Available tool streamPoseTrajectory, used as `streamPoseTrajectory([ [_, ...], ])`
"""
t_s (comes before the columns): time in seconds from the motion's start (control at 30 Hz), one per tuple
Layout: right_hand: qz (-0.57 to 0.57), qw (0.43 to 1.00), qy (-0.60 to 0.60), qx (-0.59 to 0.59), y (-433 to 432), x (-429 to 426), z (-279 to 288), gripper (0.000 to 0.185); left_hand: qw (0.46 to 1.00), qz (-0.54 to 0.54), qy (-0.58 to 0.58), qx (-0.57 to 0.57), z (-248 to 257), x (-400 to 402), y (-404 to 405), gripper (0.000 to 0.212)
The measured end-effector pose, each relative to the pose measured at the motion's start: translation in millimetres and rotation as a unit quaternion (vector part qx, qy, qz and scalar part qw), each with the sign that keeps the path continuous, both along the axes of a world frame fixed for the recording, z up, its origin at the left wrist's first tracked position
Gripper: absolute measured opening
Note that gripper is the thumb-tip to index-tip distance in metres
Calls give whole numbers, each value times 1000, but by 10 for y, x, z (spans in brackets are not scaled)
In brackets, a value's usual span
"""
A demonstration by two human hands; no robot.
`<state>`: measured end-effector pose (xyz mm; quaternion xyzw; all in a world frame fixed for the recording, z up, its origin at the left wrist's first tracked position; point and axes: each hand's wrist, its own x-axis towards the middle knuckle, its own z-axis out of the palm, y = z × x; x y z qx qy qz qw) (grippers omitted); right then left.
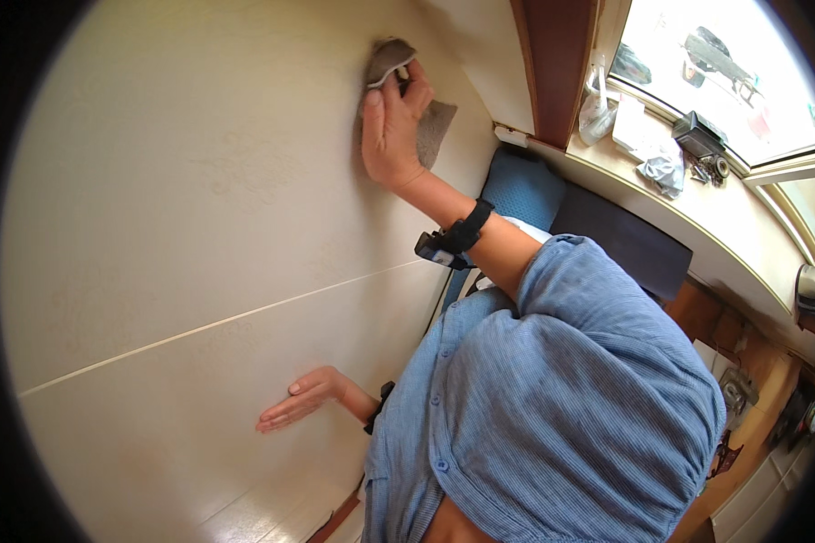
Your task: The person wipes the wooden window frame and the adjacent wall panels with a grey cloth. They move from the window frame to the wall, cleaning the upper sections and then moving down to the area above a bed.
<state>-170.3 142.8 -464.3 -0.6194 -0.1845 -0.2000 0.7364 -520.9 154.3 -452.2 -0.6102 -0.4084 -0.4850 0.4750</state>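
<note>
My right hand (pixel 394 136) is raised against a pale cream wall panel (pixel 176 224), its fingers closed on a grey-brown cloth (pixel 391 60). The cloth is bunched at the fingertips, and a flap of it shows behind the hand. A black strap with a small device is on my right wrist. Lower down, my left hand (pixel 302 399) is at the same wall with its fingers extended and nothing in it. Whether its palm touches the panel cannot be told. A thin light seam (pixel 224 324) crosses the wall between the hands.
A blue textured cushion (pixel 521 186) and a dark flat panel (pixel 621 234) lie beyond my right arm. The window sill (pixel 733 217) holds plastic bags (pixel 662 166), a black box (pixel 698 134) and a tape roll (pixel 721 166). A red-brown wooden post (pixel 558 68) stands beside the window.
</note>
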Motion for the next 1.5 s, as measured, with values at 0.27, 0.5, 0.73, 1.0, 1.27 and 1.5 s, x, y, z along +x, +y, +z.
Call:
streamPoseTrajectory([
  [0.27,-107,990,86,29,187,558,-629,29,1000,0,7,-1,-25,19,44,56],
  [0.5,-184,973,126,-54,238,783,-1673,33,1000,1,3,-5,2,48,16,56],
  [0.73,-161,841,511,-79,326,751,-2442,43,1000,-2,13,5,-10,-20,31,56],
  [1.0,-161,791,506,-304,780,915,-3995,32,997,-73,-19,8,72,390,320,57],
  [1.27,-24,930,363,-59,333,175,-1458,49,1000,7,17,2,-15,-14,39,57],
  [1.5,11,998,55,14,72,-100,-354,52,1000,3,14,1,-30,28,64,56],
])
